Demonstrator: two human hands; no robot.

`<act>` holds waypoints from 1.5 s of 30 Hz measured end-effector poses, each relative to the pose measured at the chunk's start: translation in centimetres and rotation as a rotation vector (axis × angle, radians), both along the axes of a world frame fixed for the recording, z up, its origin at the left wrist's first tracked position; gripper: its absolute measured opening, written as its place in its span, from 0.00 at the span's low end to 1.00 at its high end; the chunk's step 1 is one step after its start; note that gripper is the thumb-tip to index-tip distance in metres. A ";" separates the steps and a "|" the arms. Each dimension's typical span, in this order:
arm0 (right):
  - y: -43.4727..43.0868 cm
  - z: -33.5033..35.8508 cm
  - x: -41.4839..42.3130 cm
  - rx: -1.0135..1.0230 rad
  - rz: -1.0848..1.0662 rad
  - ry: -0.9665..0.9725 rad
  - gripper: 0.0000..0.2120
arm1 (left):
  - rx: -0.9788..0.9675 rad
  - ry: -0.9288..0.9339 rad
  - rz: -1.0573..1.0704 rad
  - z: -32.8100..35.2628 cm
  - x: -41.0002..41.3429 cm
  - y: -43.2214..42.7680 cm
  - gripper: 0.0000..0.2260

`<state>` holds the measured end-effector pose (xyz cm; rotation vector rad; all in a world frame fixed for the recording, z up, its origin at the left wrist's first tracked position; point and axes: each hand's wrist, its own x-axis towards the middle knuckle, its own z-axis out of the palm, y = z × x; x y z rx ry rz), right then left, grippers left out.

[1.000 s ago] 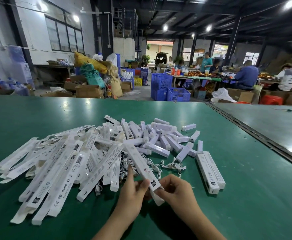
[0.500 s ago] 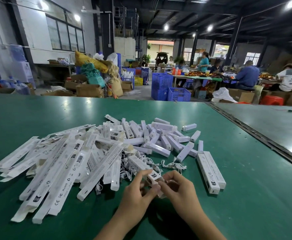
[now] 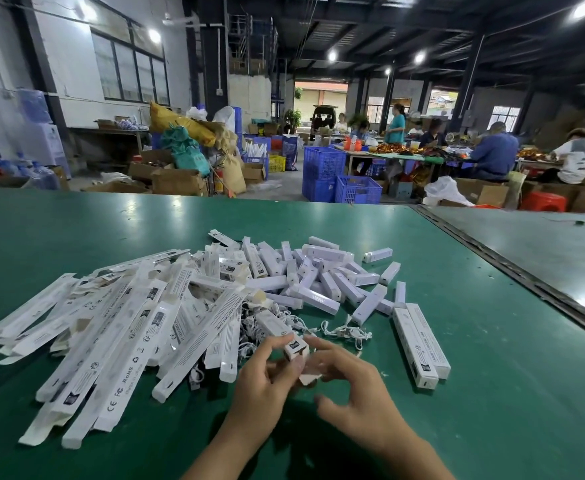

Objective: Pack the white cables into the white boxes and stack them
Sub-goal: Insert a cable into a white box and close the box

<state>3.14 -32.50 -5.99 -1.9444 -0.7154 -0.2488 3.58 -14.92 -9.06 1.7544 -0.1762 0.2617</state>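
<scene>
Green table [image 3: 474, 341] | left hand [image 3: 266, 386], right hand [image 3: 356, 393] both pinching white box [image 3: 277, 329] end

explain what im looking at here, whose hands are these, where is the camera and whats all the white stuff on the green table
There is no machine here. One camera worn on a person's head looks forward and down at their own bare hands. The left hand grips the near end of a long white box. The right hand touches that box's open flap end, though blur hides its exact grip. On the green table lie a heap of flattened white boxes on the left, a pile of short white blocks further back, and loose white cables in the middle. Two closed boxes lie side by side on the right. Other people work at tables far behind.
</scene>
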 end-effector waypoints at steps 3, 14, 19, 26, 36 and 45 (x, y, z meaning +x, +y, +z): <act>0.3 -0.3 0.1 0.000 -0.077 -0.044 0.11 | -0.079 0.042 -0.051 0.0 0.1 -0.1 0.11; 0.7 -0.8 0.7 -0.029 -0.227 -0.285 0.09 | -0.139 0.103 -0.131 0.0 0.0 -0.6 0.15; 0.6 -0.8 0.7 -0.014 -0.226 -0.291 0.08 | -0.133 0.094 -0.131 -0.3 0.1 -0.6 0.15; 0.5 -0.7 0.7 -0.006 -0.187 -0.275 0.06 | -0.122 0.077 -0.096 -0.2 0.1 -0.5 0.16; 0.1 -0.5 0.4 0.106 -0.123 -0.049 0.04 | 0.027 0.013 -0.129 0.6 -0.7 -0.2 0.23; 0.1 -0.6 0.7 0.113 -0.140 -0.143 0.08 | -0.050 0.013 -0.094 1.1 -0.8 -0.2 0.21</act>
